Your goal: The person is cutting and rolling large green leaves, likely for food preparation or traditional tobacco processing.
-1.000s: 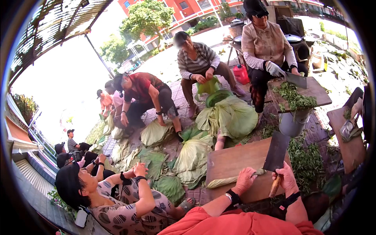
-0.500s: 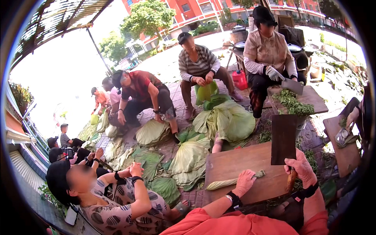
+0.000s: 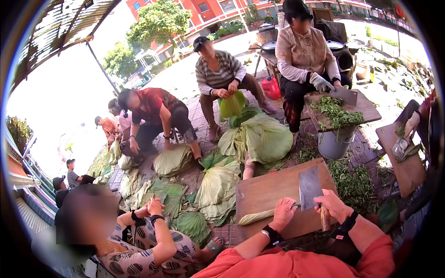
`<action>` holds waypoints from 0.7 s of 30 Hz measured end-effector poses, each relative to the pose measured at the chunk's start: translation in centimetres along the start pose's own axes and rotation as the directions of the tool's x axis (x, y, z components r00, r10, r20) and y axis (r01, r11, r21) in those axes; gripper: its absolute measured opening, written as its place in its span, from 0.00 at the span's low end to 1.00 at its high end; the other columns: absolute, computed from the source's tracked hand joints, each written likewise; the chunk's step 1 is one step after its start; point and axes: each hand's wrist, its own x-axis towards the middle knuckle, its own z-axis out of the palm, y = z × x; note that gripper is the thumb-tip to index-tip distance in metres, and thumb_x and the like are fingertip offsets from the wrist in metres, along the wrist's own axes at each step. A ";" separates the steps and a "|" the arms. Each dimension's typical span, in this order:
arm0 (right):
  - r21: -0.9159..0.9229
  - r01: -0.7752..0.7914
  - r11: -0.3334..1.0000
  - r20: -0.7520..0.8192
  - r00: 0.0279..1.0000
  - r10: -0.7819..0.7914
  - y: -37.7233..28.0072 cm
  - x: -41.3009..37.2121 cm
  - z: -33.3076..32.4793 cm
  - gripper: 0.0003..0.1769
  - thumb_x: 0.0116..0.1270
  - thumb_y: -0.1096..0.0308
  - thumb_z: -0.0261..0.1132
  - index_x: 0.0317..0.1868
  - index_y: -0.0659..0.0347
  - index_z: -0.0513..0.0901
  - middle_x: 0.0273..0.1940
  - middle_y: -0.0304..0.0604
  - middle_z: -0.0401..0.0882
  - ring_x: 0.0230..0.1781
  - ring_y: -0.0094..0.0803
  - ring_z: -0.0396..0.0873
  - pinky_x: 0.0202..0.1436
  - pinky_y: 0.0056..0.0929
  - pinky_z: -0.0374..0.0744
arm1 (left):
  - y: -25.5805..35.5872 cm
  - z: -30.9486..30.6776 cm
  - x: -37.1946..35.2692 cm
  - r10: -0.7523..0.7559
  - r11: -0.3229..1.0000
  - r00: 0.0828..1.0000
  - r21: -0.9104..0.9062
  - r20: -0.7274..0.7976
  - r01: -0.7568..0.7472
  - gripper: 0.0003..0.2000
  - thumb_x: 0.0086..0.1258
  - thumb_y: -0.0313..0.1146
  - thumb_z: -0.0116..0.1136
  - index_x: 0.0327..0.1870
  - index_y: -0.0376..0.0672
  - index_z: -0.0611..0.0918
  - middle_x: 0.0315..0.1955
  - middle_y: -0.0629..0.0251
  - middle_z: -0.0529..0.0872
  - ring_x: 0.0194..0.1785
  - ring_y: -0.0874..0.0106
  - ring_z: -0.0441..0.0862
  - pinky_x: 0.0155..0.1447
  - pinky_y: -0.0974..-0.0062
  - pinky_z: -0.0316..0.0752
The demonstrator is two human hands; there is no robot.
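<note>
My left hand point(image 3: 283, 213) presses down on a long rolled-up green leaf point(image 3: 255, 217), its fingers curled over the right end. The roll lies across the wooden chopping board point(image 3: 259, 192) in front of me. With my right hand point(image 3: 333, 206) I grip the wooden handle of a cleaver point(image 3: 309, 186). The broad blade stands just to the right of my left fingertips, its lower edge close over the board at the end of the roll. A stack of large leaves point(image 3: 269, 139) lies beyond the board's far edge.
Chopped greens point(image 3: 354, 185) cover the ground right of my board. A person point(image 3: 308, 51) cuts greens on another board point(image 3: 366, 109) over a bucket point(image 3: 337, 141). Close on my left sits a person point(image 3: 143, 245) with hands together. Others handle large leaves point(image 3: 171, 160) farther back.
My right hand has brought the cleaver down and left, from raised upright to beside the end of the roll. My left hand stays on the leaf. The view has shifted slightly.
</note>
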 end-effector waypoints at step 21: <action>-0.851 0.299 0.432 0.040 0.857 -0.514 2.9 1.4 -1.3 0.16 0.65 0.70 0.58 0.51 0.66 0.70 0.33 0.63 0.77 0.37 0.61 0.76 0.40 0.49 0.74 | -0.1 1.4 1.6 0.008 1.000 1.000 0.015 0.002 -0.008 0.05 0.58 0.29 0.60 0.34 0.45 0.78 0.36 0.63 0.77 0.45 0.60 0.73 0.50 0.62 0.68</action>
